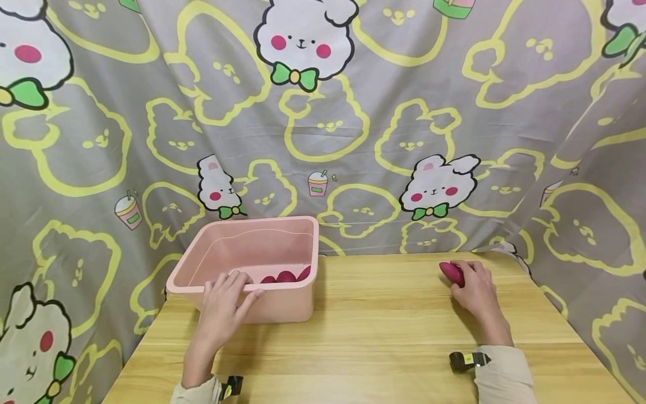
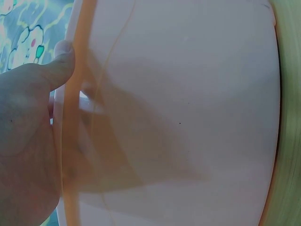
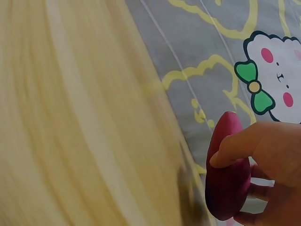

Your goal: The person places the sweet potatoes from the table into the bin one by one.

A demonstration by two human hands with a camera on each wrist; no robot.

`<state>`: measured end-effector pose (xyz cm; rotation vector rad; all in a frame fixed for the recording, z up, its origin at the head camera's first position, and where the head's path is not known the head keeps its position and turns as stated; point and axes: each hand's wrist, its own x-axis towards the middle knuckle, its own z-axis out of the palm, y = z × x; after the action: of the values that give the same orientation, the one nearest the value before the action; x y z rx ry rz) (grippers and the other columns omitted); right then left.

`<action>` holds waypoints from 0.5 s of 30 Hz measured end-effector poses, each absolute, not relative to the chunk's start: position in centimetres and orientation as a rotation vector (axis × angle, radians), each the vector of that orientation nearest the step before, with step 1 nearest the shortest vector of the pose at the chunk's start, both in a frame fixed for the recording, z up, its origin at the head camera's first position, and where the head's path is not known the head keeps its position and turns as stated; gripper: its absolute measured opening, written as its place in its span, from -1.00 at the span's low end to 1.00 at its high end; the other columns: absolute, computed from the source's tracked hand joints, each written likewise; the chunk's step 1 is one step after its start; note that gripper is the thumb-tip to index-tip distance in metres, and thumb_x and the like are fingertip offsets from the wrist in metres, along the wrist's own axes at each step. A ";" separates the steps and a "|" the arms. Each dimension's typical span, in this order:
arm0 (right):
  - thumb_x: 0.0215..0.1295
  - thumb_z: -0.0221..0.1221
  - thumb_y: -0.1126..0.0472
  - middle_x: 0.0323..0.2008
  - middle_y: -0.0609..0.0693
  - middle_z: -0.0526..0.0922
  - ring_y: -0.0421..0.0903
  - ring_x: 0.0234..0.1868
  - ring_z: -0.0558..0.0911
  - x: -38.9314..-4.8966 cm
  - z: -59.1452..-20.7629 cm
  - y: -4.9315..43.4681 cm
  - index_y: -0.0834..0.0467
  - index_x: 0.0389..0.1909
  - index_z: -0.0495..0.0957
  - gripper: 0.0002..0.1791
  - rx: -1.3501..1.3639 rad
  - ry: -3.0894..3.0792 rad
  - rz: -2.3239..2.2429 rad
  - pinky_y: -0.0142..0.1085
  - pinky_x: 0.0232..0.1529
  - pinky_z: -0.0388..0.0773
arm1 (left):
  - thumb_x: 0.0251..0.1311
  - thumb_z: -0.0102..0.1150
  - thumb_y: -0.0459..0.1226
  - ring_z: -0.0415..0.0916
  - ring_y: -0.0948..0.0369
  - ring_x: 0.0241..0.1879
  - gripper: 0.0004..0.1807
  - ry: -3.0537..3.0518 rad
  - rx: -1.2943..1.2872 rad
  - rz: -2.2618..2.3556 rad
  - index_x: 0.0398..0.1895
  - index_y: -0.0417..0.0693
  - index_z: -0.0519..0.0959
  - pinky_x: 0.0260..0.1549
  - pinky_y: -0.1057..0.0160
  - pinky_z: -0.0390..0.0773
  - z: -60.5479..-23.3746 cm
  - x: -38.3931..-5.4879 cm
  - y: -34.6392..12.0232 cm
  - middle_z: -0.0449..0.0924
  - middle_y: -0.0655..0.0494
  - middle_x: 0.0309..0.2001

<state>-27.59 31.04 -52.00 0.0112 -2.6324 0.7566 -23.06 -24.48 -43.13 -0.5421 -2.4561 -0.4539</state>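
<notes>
At the right rear of the table, my right hand point(image 1: 476, 289) pinches a purple sweet potato point(image 1: 452, 273) between thumb and fingers. Its narrow end points to the back left. Seen in the right wrist view, the sweet potato point(image 3: 228, 169) hangs close over the table, its shadow beside it. My left hand point(image 1: 222, 306) grips the near rim of a pink plastic bin point(image 1: 282, 303), fingers over the inside, thumb point(image 2: 61, 63) on the outer side. Several more sweet potatoes point(image 1: 286, 276) lie inside the bin, partly hidden by its front wall.
The bin stands at the left rear of a wooden table point(image 1: 378, 325). A grey curtain point(image 1: 353, 140) with cartoon rabbits hangs right behind the table and along both sides. Small black cameras point(image 1: 464, 361) are strapped at the wrists.
</notes>
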 end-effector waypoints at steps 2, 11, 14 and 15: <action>0.10 0.26 0.37 0.17 0.45 0.34 0.46 0.10 0.31 -27.6 -51.9 31.0 0.26 0.28 0.45 -0.37 0.008 -2.627 0.759 0.31 -0.14 0.31 | 0.34 0.30 -0.05 0.38 0.12 -0.17 -0.77 -2.456 -0.541 -0.458 -0.26 0.05 0.53 -0.23 0.06 0.13 -43.2 -23.1 -24.4 0.53 0.21 -0.27; 0.15 0.27 0.36 0.18 0.44 0.34 0.45 0.09 0.32 -27.2 -51.2 30.8 0.28 0.31 0.41 -0.36 0.007 -2.579 0.778 0.31 -0.08 0.33 | 0.34 0.30 -0.05 0.39 0.11 -0.17 -0.77 -2.457 -0.538 -0.460 -0.25 0.04 0.53 -0.23 0.05 0.14 -43.2 -23.1 -24.4 0.54 0.19 -0.27; 0.14 0.29 0.36 0.16 0.45 0.37 0.46 0.06 0.34 -27.1 -50.9 30.8 0.28 0.31 0.41 -0.35 0.021 -2.549 0.778 0.31 -0.09 0.35 | 0.34 0.31 -0.05 0.39 0.11 -0.17 -0.77 -2.459 -0.538 -0.457 -0.25 0.03 0.53 -0.22 0.05 0.14 -43.2 -23.1 -24.5 0.54 0.19 -0.27; 0.14 0.30 0.36 0.15 0.45 0.37 0.47 0.06 0.35 -27.1 -50.8 30.8 0.28 0.30 0.41 -0.35 0.026 -2.539 0.781 0.31 -0.09 0.36 | 0.34 0.30 -0.05 0.39 0.11 -0.17 -0.77 -2.460 -0.539 -0.456 -0.24 0.03 0.53 -0.22 0.05 0.14 -43.2 -23.2 -24.5 0.54 0.19 -0.27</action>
<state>-27.09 30.76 -50.85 0.0264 -2.5389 0.7807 -23.17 -24.52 -43.17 -0.5386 -2.4600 -0.4562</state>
